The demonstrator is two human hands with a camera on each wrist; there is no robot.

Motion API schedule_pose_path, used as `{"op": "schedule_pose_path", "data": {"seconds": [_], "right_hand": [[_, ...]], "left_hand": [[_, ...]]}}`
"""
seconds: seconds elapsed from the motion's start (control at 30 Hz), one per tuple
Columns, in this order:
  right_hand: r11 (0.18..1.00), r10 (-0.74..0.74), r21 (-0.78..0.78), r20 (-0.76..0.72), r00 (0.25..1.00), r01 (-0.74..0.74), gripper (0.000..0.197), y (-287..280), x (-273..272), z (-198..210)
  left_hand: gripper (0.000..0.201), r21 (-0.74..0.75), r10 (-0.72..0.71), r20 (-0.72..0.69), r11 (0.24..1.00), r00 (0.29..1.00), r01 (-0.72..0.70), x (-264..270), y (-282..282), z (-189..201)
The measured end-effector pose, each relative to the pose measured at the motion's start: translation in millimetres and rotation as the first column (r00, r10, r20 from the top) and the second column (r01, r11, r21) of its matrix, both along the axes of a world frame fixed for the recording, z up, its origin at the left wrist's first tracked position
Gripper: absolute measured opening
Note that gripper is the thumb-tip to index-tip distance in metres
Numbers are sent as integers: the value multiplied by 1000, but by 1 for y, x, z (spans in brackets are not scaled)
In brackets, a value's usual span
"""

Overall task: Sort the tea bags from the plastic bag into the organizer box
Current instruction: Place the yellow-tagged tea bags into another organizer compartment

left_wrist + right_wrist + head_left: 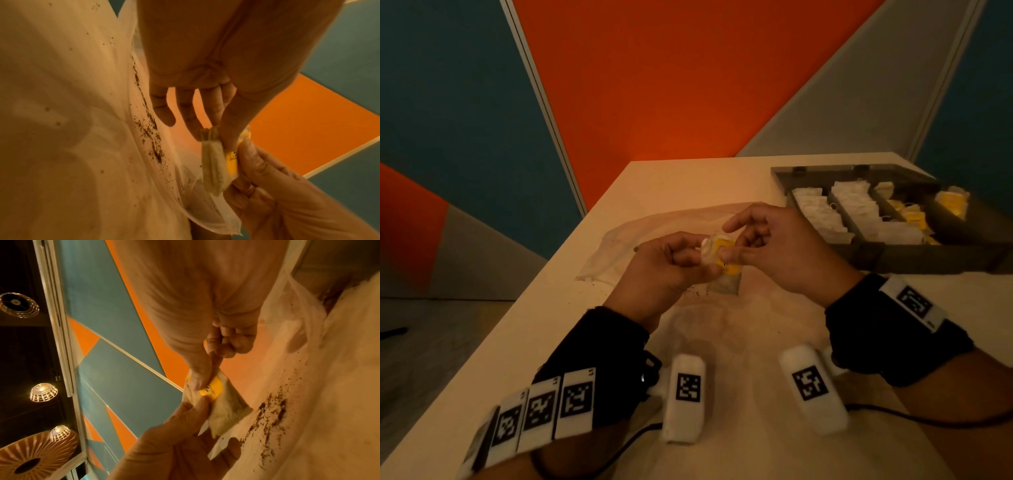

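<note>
A tea bag [723, 270] with a yellow tag [725, 246] hangs between both hands above the flat clear plastic bag [650, 229]. My left hand [710, 262] pinches its left side with thumb and fingers. My right hand [729, 251] pinches the tag side, index finger raised. In the left wrist view the tea bag [213, 164] hangs edge-on from my left hand [214, 134]. In the right wrist view my right hand [205, 379] pinches by the yellow tag [213, 389]. The grey organizer box [873, 255] stands open at the right.
White tea bags [822, 216] fill the box's left compartments, and yellow-tagged ones [911, 216] lie further right. Loose tea crumbs [150, 129] are scattered on the plastic bag. The table's left edge [544, 284] runs diagonally; coloured wall panels stand behind.
</note>
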State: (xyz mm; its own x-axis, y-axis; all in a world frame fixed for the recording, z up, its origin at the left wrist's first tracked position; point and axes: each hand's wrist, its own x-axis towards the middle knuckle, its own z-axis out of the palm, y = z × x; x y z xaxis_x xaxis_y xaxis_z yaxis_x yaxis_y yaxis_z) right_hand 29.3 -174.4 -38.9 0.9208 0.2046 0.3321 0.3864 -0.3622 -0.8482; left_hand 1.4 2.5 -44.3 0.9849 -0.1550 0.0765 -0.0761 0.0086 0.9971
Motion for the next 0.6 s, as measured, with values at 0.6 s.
{"op": "schedule_pose_path", "data": {"seconds": [0.6], "right_hand": [[910,-121,-400,7,993,114,8,-121,-6,90]], "left_hand": [[51,-64,167,-62,983,984,-171,7,-7,-2]]}}
